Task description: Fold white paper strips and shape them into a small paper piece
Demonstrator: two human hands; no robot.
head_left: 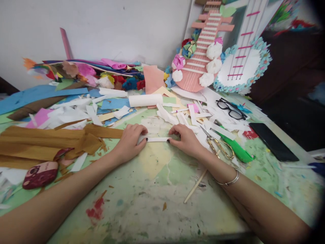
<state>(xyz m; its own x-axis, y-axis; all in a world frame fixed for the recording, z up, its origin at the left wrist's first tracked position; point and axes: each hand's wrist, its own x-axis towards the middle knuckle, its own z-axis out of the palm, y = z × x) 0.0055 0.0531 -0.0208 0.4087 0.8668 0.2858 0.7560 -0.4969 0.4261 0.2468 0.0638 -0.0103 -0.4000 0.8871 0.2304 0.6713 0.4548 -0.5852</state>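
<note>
A narrow white paper strip (pixel 157 139), rolled or folded thin, lies crosswise just above the stained tabletop. My left hand (pixel 132 138) pinches its left end between thumb and curled fingers. At the other end, my right hand (pixel 185 138) holds it the same way, with a bracelet on that wrist. Right of my right hand are gold-handled scissors (pixel 220 146) and a green-handled cutter (pixel 236 146). A thin wooden stick (pixel 195 186) lies partly under my right forearm. Beyond my hands sits a white paper roll (pixel 146 100).
Brown crepe paper (pixel 38 142) and a maroon case-like object (pixel 40 174) lie at left. White paper scraps (pixel 68 110) spread behind. Black glasses (pixel 231 108) and a phone (pixel 273 141) are at right. A pink paper instrument (pixel 196 64) and a white one (pixel 240 66) lean behind.
</note>
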